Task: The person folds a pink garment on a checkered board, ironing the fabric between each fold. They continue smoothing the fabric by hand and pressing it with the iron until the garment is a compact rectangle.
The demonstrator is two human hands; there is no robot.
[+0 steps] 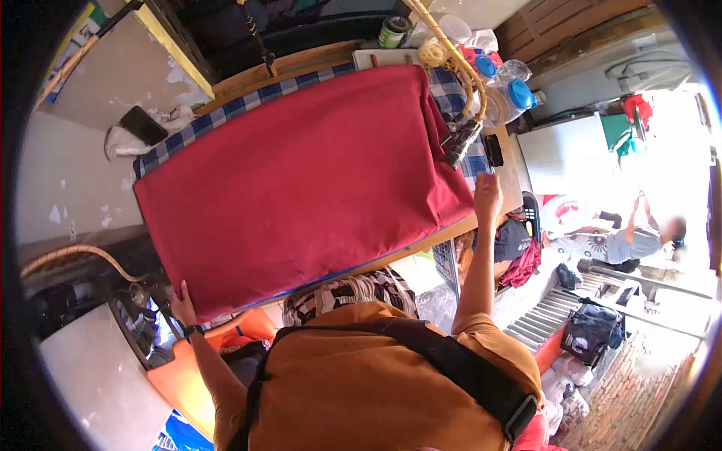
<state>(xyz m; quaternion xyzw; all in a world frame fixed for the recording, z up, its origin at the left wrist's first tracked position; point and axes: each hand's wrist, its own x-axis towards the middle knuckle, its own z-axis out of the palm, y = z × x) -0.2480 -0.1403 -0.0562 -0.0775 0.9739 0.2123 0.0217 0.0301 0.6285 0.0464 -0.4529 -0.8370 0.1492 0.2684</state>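
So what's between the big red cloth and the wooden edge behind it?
A strip of blue and white checked cloth lies between the red cloth and the wooden edge, in the head view.

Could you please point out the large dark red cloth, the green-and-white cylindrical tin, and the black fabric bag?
Large dark red cloth [301, 180]: head view, middle of its spread surface.
Green-and-white cylindrical tin [392, 37]: head view, its side.
Black fabric bag [591, 331]: head view, middle of its visible body.
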